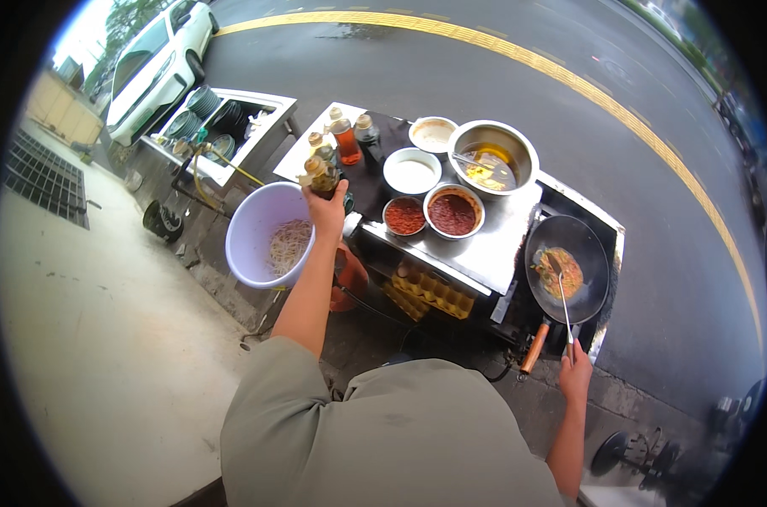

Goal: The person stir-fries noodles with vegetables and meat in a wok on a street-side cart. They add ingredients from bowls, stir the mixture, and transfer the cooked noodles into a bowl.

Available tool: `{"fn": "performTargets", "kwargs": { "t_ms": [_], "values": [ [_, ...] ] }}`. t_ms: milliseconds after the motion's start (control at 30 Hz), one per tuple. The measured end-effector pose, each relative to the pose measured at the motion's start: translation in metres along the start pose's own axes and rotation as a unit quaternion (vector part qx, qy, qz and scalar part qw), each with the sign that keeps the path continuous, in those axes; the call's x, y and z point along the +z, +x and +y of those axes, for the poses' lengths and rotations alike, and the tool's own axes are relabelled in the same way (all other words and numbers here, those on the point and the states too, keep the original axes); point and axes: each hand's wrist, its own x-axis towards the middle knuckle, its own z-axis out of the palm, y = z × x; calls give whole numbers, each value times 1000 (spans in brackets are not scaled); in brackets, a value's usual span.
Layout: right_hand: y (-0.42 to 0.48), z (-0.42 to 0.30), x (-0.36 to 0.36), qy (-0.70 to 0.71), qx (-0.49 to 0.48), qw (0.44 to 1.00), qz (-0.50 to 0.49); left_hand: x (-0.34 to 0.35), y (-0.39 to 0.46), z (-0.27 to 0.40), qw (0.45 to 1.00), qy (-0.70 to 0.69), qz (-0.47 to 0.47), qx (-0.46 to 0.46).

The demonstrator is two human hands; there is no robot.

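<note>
My left hand (pixel 327 212) is closed around a capped sauce bottle (pixel 323 179) at the cart's left end. More bottles, one with orange-red liquid (pixel 345 141) and one dark (pixel 367 138), stand just behind it. At the right, my right hand (pixel 575 374) grips the handle of a long metal ladle (pixel 564 304). Its head rests in chopped, cooking food (pixel 570 272) inside a black wok (pixel 595 253). The wok's wooden handle (pixel 535 348) points towards me, with no hand on it.
Bowls of red chilli paste (pixel 453 213), chopped red chilli (pixel 404 216) and white powder or grains (pixel 412 172) stand mid-cart near a steel pot of oil (pixel 526 155). A lilac bucket (pixel 234 244) holds bean sprouts. Egg trays (pixel 443 295) lie below; a sink (pixel 266 100) holds dishes.
</note>
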Motion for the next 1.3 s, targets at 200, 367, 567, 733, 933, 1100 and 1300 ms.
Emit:
{"fn": "performTargets", "kwargs": {
  "t_ms": [200,367,567,733,933,1100,1300],
  "values": [
    [28,7,25,76,96,988,96,27,40,-43,998,9,-37,-54],
    [28,-20,19,25,90,995,35,55,38,-77,993,98,-59,-24],
    [25,-43,13,5,89,995,43,51,37,-97,992,108,-70,-13],
    [47,-54,16,-52,118,988,88,47,8,-92,990,142,-5,-15],
    [36,-63,4,-191,66,979,6,61,-40,-52,993,-29,-116,-5],
    [10,-22,14,-112,74,988,79,119,-1,-50,986,-33,-156,-43],
    [10,-37,24,2,130,988,80,177,66,-79,988,92,24,-124]
  ]
}}
